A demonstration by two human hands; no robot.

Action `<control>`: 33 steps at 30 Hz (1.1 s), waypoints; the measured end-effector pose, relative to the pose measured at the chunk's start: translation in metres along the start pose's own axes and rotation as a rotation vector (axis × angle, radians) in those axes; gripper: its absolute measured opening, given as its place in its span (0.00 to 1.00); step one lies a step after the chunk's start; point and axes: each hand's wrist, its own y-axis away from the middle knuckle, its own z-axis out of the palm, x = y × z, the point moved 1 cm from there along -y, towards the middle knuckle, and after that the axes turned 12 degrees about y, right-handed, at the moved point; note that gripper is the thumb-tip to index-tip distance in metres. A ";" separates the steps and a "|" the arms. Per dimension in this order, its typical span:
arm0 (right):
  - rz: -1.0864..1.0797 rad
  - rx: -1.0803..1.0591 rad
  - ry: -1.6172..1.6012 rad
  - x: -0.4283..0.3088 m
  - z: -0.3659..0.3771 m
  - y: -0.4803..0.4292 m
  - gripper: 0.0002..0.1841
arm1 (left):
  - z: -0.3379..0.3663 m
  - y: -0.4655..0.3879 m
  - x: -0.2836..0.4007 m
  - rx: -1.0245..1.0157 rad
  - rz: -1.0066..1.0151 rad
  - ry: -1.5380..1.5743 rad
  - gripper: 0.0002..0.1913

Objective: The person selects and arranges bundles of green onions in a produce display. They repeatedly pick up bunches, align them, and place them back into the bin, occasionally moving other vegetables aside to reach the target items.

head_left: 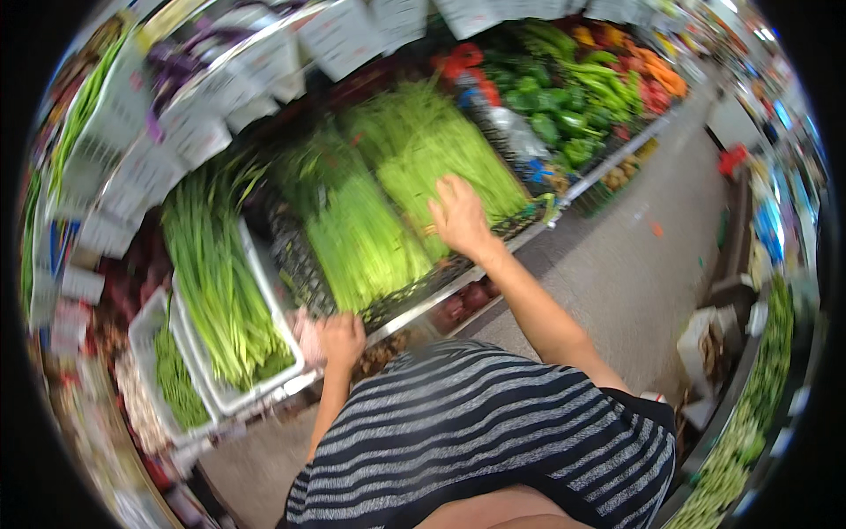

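My right hand (459, 215) is over a bed of thin green stalks (423, 159), its fingers bent. It seems to touch the near ends, but blur hides whether anything is between the fingers. Thicker leafy green stalks (363, 244) lie alongside in a black plastic crate (396, 291). At the display's front edge, my left hand (342, 336) has its fingers curled down. A pink cloth-like piece (307, 337) is right against it; whether the hand grips this or the edge is hidden. To the left, long flat green leaves (215, 278) fill a white plastic basket (294, 357).
Green peppers (548, 106) and carrots (661, 69) sit farther right. Paper signs bearing writing (344, 36) hang above, near purple eggplants (175, 63). Green beans (178, 377) fill a basket at left. Dark red onions (462, 301) lie under the front rail (429, 301). An aisle floor (621, 251) runs right.
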 end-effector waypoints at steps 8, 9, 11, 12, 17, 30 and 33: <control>0.069 -0.845 0.016 -0.040 0.060 0.062 0.38 | -0.005 -0.001 0.004 -0.030 -0.067 0.037 0.05; 0.059 -0.858 0.037 -0.039 0.059 0.062 0.38 | -0.006 -0.001 0.005 -0.021 -0.056 0.039 0.06; 0.048 -0.843 0.031 -0.041 0.056 0.060 0.38 | -0.008 -0.002 0.006 -0.019 -0.065 0.040 0.06; 0.050 -0.811 0.036 -0.041 0.057 0.061 0.37 | -0.007 -0.003 0.005 -0.016 -0.060 0.045 0.05; 0.076 -0.811 0.009 -0.044 0.055 0.063 0.35 | -0.006 -0.001 0.003 -0.032 -0.074 0.061 0.05; 0.067 -0.713 0.040 -0.046 0.053 0.063 0.34 | 0.050 -0.083 -0.074 -0.160 -1.126 0.615 0.24; 0.094 -0.696 0.037 -0.043 0.055 0.065 0.34 | 0.068 -0.094 -0.080 -0.256 -1.282 0.576 0.25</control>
